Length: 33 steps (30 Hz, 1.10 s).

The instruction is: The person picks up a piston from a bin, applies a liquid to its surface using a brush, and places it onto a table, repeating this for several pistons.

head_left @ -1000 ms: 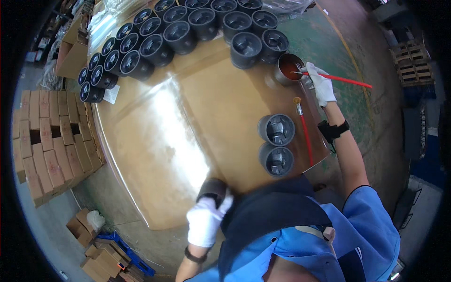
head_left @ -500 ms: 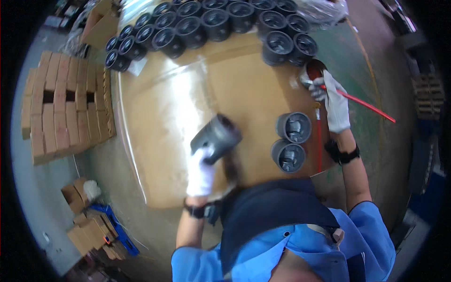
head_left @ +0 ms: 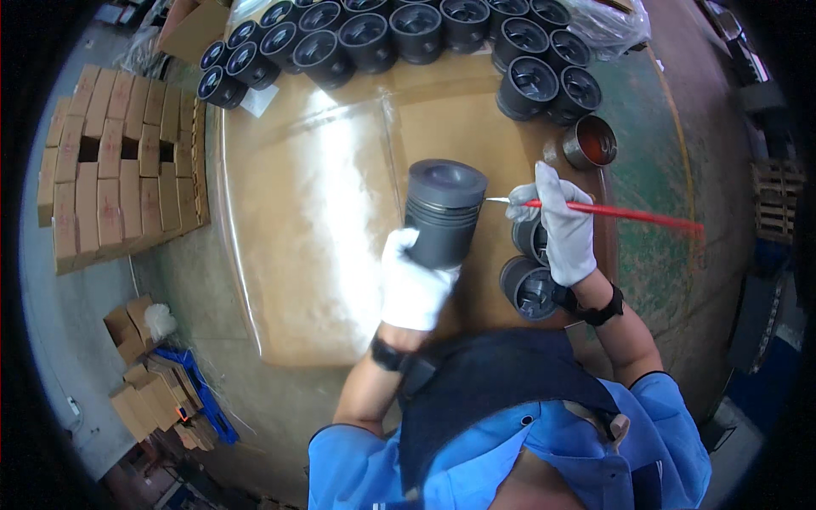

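A dark grey piston (head_left: 444, 221) is held up over the table by my left hand (head_left: 416, 287), gloved in white and wrapped around its lower body. Its crown faces up and ring grooves run around its upper side. Between the gloved fingers of my right hand (head_left: 561, 225) is a thin red-handled brush (head_left: 625, 212), lying nearly level. The pale brush tip is at the piston's right side, by the grooves; whether it touches, I cannot tell. Two more pistons (head_left: 529, 293) stand by my right wrist, the farther one partly hidden by the glove. Beyond that hand is a metal can (head_left: 589, 142) with reddish-brown liquid.
Rows of dark pistons (head_left: 365, 41) line the table's far side. Brown sheeting (head_left: 297, 255) covers the tabletop. Stacked cartons (head_left: 119, 170) stand on the left, with a blue pallet (head_left: 200, 387) nearer. Clear plastic wrap (head_left: 608, 25) lies at the far right.
My left hand has raised the piston and turned it crown up, moving right. My right hand has drawn the brush back from the can and over to the piston.
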{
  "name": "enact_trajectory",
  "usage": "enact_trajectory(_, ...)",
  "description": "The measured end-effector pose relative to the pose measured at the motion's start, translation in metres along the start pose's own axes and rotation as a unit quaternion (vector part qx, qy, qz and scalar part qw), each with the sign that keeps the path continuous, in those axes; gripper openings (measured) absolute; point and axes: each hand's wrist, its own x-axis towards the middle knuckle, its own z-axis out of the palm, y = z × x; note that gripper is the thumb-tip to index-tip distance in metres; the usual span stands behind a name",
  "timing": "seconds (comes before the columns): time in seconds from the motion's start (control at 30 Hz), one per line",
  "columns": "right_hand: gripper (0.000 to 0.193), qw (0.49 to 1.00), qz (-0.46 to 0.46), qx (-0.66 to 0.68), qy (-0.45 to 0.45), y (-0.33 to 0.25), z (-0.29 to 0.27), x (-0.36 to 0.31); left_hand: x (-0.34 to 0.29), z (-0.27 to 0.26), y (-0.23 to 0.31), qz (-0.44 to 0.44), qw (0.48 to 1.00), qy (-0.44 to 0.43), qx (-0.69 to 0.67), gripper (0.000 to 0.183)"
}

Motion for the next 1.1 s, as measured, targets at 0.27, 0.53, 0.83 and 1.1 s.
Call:
enact_trajectory(0.27,0.041,0.992,0.01,-0.019,-0.123,-0.029,0.001,0.026,-0.031,0.033,0.035,0.119,0.874,-0.038,0.47,0.042)
enact_trajectory(0.53,0.007,0.805,-0.434,-0.358,-0.19,0.021,0.007,-0.02,-0.023,0.001,0.023,0.231,0.796,0.099,0.551,0.014)
enact_trajectory(0.83,0.031,0.872,-0.32,-0.325,-0.176,0.025,0.0,-0.004,0.031,0.05,0.13,0.281,0.626,0.042,0.726,0.017)
enact_trajectory(1.1,0.025,0.964,-0.144,-0.216,-0.062,0.02,-0.03,0.013,0.156,0.098,0.283,0.329,0.126,0.194,0.915,0.027)
